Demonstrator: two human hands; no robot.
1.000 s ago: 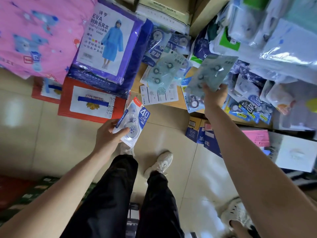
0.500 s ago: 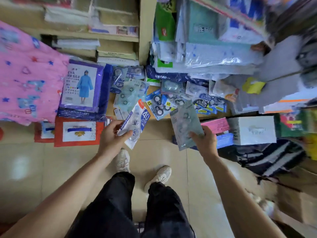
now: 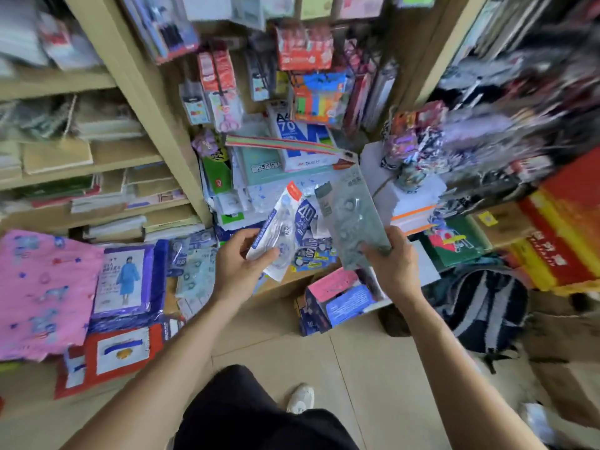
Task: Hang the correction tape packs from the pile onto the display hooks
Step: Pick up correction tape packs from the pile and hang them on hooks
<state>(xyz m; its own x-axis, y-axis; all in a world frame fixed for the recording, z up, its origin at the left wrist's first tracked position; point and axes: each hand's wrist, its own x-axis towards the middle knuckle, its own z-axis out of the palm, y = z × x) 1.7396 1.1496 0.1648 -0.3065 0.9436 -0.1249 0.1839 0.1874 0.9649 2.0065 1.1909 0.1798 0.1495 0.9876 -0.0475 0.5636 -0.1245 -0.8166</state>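
- Our left hand [image 3: 242, 269] pinches a white-and-blue carded correction tape pack [image 3: 285, 222].
- Our right hand [image 3: 394, 264] grips a grey-green flat pack [image 3: 352, 216], its print unreadable.
- The hanging goods [image 3: 305, 53] above us are blurred.

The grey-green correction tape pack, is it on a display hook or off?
Off. The right hand grips the grey-green pack by its lower end, tilted in mid-air above the pile.

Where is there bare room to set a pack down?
The floor tiles between the red folder and the blue box. The pile and the hanging display are crowded. The left hand holds the white pack, the right hand the grey pack.
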